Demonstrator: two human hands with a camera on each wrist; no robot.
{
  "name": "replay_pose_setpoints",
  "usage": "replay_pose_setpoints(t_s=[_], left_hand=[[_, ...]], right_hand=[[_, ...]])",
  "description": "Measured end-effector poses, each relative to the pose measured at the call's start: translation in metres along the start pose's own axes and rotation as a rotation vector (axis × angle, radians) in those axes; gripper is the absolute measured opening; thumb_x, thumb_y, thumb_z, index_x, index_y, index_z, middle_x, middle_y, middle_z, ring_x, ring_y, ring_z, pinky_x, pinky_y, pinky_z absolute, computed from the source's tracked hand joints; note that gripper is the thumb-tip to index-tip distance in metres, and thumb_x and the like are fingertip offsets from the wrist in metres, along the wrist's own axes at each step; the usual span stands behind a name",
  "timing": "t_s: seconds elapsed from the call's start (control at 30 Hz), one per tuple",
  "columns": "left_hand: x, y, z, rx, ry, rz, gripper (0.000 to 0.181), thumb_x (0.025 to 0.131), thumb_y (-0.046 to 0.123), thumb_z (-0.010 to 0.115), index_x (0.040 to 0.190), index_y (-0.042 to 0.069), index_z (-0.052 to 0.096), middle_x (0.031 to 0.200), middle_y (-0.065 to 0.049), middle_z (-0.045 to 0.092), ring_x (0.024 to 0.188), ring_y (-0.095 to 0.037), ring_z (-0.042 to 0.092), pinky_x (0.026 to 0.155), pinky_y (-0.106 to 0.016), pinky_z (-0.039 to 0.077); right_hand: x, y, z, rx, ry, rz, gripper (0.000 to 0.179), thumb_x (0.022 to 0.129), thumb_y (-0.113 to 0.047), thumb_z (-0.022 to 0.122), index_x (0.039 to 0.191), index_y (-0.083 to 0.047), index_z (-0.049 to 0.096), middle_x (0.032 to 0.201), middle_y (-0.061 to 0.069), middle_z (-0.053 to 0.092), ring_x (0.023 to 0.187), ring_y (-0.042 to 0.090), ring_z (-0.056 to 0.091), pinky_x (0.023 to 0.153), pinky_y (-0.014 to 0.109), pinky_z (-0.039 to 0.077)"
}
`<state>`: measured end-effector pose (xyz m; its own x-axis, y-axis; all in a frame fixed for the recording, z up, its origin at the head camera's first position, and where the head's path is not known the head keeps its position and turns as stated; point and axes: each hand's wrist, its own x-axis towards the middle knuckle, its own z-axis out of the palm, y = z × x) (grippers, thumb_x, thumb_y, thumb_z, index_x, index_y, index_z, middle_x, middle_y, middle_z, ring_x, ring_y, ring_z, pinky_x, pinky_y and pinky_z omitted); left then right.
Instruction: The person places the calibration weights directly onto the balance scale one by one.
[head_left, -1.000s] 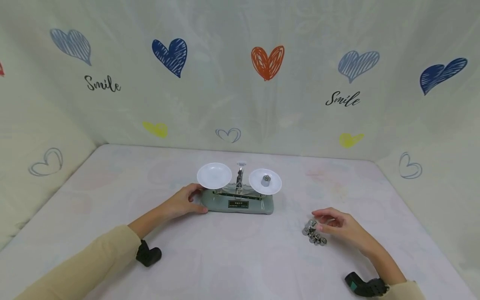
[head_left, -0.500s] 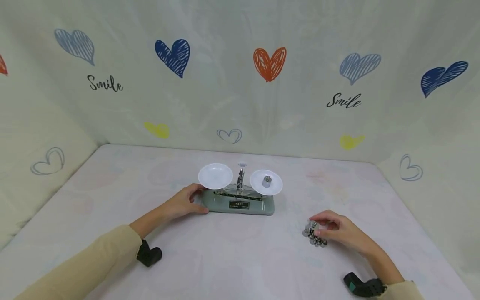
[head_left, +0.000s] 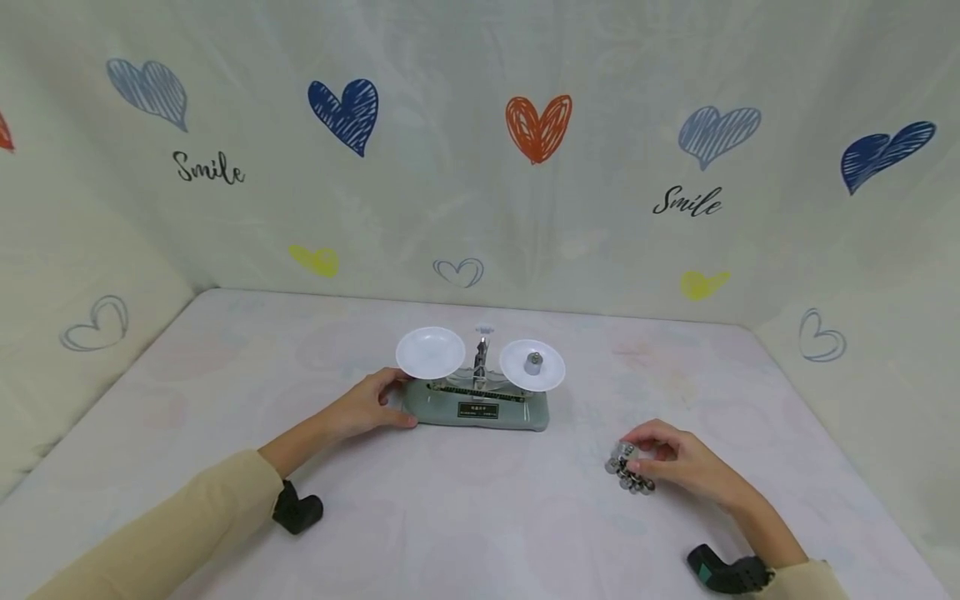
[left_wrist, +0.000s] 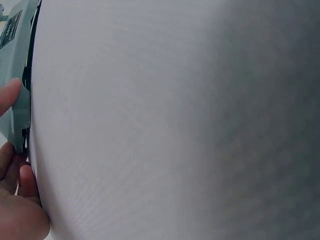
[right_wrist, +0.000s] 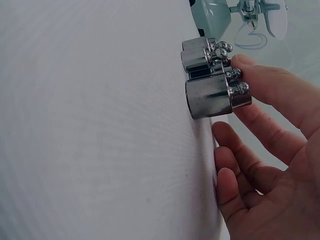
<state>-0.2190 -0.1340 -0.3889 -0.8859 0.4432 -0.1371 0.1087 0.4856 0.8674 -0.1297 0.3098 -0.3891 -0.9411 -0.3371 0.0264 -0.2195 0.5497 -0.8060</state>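
A balance scale (head_left: pixel 474 407) with a grey-green base and two white pans stands in the middle of the table. The left pan (head_left: pixel 430 352) holds nothing; on the right pan (head_left: pixel 551 375) sits one metal weight (head_left: pixel 533 363). My left hand (head_left: pixel 367 404) grips the left end of the base, thumb in front and fingers behind. To the right, several silver knobbed weights (right_wrist: pixel 207 97) stand in a tight cluster on the table. My right hand (head_left: pixel 682 462) pinches at a weight in that cluster with thumb and index finger; the exact contact is partly hidden. Its other fingers curl near the tabletop.
A pale cloth covers the table (head_left: pixel 487 517). Behind it hangs a white curtain (head_left: pixel 450 192) with printed hearts and "Smile" lettering. Black wrist devices (head_left: pixel 297 508) are worn on both wrists.
My right hand has moved slightly down and left, with its thumb and index finger closing in on the weights. My left hand stays on the base.
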Motion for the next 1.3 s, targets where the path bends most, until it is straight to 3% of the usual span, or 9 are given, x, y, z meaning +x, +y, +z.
replay_pose_setpoints(t_s=[0.8,1.3], left_hand=[[-0.0015,-0.0003,-0.0010,-0.011,-0.009,-0.001,0.074,0.075,0.015,0.077,0.135,-0.005,0.037,0.142,-0.023,0.037,0.133,-0.039,0.030,0.108,-0.055,0.029],[-0.0020,0.0016,-0.0012,-0.010,-0.006,-0.010,0.074,0.075,0.015,0.077,0.135,-0.005,0.037,0.143,-0.023,0.036,0.134,-0.040,0.029,0.109,-0.055,0.028]], right_hand=[[0.0020,0.0047,0.0031,-0.084,0.071,-0.120,0.017,0.082,-0.011,0.069,0.099,-0.012,0.066,0.092,-0.005,0.058,0.080,0.006,0.049,0.063,0.020,0.042],[0.0059,0.0047,0.0006,-0.116,0.108,-0.148,0.016,0.081,-0.008,0.070,0.097,-0.011,0.067,0.093,-0.008,0.059,0.080,0.001,0.052,0.063,0.019,0.046]])
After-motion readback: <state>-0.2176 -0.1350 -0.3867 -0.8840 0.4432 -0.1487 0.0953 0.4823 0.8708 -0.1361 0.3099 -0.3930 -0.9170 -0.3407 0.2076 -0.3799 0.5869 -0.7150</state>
